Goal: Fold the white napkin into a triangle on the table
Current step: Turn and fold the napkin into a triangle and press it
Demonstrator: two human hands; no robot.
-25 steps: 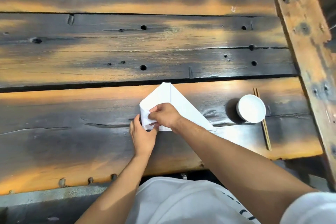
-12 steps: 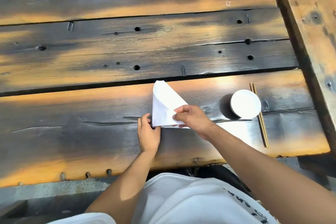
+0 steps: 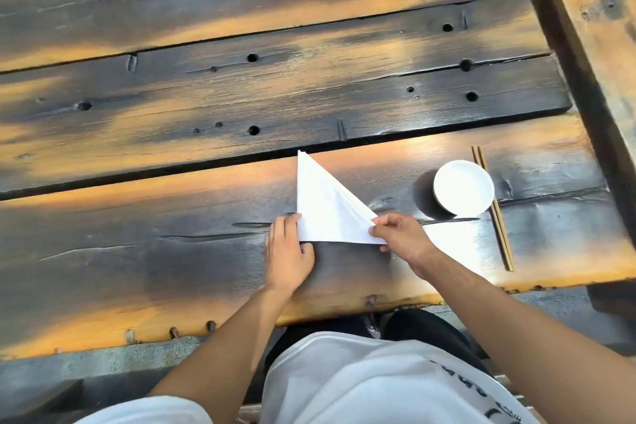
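On table (image 3: 172,251) | napkin (image 3: 323,213) triangular | left hand (image 3: 287,251) presses corner | right hand (image 3: 401,237) pinches corner | bowl (image 3: 463,188) contents unclear

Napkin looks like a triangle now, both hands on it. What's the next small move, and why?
Probably lower the right hand and press its corner flat: the white napkin is already triangular, the left hand pins the near-left corner, but the right corner looks pinched and slightly lifted.
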